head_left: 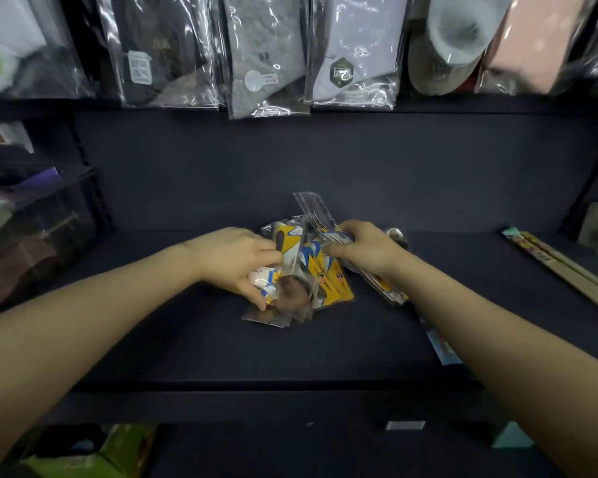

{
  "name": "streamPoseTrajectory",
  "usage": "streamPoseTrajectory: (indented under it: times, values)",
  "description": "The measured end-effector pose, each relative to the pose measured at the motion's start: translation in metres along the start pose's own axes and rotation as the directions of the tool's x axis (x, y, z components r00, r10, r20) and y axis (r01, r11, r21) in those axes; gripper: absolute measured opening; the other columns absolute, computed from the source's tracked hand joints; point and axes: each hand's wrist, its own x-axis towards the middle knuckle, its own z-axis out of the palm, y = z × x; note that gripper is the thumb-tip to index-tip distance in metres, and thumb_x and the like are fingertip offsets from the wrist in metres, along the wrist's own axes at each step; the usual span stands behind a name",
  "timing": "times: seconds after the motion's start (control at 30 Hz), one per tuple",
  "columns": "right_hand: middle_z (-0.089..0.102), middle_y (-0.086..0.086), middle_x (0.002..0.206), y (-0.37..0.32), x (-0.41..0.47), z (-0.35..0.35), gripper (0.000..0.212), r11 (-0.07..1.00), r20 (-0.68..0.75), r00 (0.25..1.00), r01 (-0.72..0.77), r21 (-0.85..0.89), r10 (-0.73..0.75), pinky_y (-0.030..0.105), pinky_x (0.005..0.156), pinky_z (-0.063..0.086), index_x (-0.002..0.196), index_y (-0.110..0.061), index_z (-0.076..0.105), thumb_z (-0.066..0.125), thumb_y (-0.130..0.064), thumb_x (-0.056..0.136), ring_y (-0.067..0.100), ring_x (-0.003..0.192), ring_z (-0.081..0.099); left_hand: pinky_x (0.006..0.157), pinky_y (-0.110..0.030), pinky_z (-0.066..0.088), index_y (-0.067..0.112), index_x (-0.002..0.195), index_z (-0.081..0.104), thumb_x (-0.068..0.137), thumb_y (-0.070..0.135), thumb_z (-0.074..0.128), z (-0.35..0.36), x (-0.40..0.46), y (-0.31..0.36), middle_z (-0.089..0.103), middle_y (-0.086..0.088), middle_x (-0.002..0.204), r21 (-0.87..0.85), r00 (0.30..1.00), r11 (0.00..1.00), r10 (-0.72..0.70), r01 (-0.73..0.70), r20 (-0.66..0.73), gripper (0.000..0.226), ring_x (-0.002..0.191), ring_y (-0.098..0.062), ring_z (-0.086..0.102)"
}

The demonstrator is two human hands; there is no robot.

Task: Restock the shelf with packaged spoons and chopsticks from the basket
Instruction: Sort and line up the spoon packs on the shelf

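Spoon packets sit heaped on the dark shelf; left hand and right hand both curl fingers round them, arms stretched forward.

Two forearms enter from the lower corners of the head view, both bare from the frame edge to the wrist, with no sleeve, cuff or glove on either. The left hand shows no ring, watch, strap or bracelet on its visible surface, and its wrist is uncovered. The right hand is likewise unadorned, its wrist bare, with no markings or coverings to be seen along the arm.
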Motion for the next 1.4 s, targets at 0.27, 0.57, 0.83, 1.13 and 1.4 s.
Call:
streamPoseTrajectory:
  times: [0.27, 0.57, 0.83, 1.13, 1.4]
  values:
    - [0.068, 0.014, 0.095, 0.001, -0.015, 0.007, 0.022, 0.999, -0.073, 0.997, 0.023, 0.034, -0.020, 0.040, 0.080, 0.051, 0.096, -0.011, 0.062, 0.068, -0.024, 0.080, 0.028, 0.088, 0.065, 0.114, -0.027, 0.006, 0.032, 0.147, -0.001, 0.066, 0.032, 0.060, -0.009, -0.011, -0.011, 0.007, 0.007, 0.157, 0.052, 0.954, 0.984, 0.150, -0.169, 0.259, 0.101, 0.143, -0.013, 0.009]
    - [0.068, 0.011, 0.100, -0.011, -0.023, 0.020, 0.035, 0.997, -0.167, 0.986, 0.012, -0.070, -0.024, 0.037, 0.079, 0.050, 0.107, -0.009, 0.060, 0.069, -0.029, 0.079, 0.025, 0.093, 0.064, 0.114, -0.033, 0.017, 0.019, 0.126, 0.047, 0.059, 0.031, 0.064, -0.005, 0.022, 0.003, 0.052, -0.002, 0.130, 0.206, 0.903, 0.882, 0.431, -0.423, 0.010, 0.070, 0.127, -0.025, 0.042]
    - [0.059, 0.009, 0.085, -0.026, -0.027, 0.017, 0.038, 0.966, -0.223, 0.967, -0.063, 0.251, 0.122, 0.035, 0.078, 0.043, 0.084, -0.005, 0.061, 0.041, -0.038, 0.083, 0.024, 0.086, 0.055, 0.055, -0.029, 0.032, 0.013, 0.095, 0.047, 0.073, 0.050, 0.067, 0.000, 0.007, -0.002, 0.042, 0.007, 0.065, -0.344, 0.915, 0.858, -0.403, 0.381, 0.007, 0.047, 0.066, -0.019, 0.046]
    - [0.062, 0.003, 0.077, -0.072, -0.016, 0.065, 0.013, 0.842, -0.091, 0.996, 0.054, 0.537, -0.006, 0.030, 0.073, 0.051, 0.084, -0.011, 0.056, 0.050, -0.001, 0.092, 0.014, 0.070, 0.059, 0.054, -0.020, 0.052, 0.012, 0.071, 0.062, 0.091, 0.016, 0.050, -0.001, 0.000, 0.017, 0.070, -0.006, 0.069, -0.968, 0.545, -0.245, -0.804, 0.064, 0.239, 0.024, 0.055, -0.010, 0.064]
    - [0.062, 0.009, 0.084, -0.081, -0.002, 0.092, 0.022, 0.898, -0.078, 0.995, 0.095, 0.429, -0.067, 0.035, 0.077, 0.050, 0.096, 0.002, 0.067, 0.056, -0.017, 0.092, 0.017, 0.081, 0.057, 0.072, -0.036, 0.053, 0.013, 0.088, 0.072, 0.088, 0.060, 0.037, -0.010, -0.032, 0.049, 0.073, -0.010, 0.087, -0.555, 0.632, -0.763, -0.616, -0.332, 0.470, 0.059, 0.075, -0.021, 0.071]
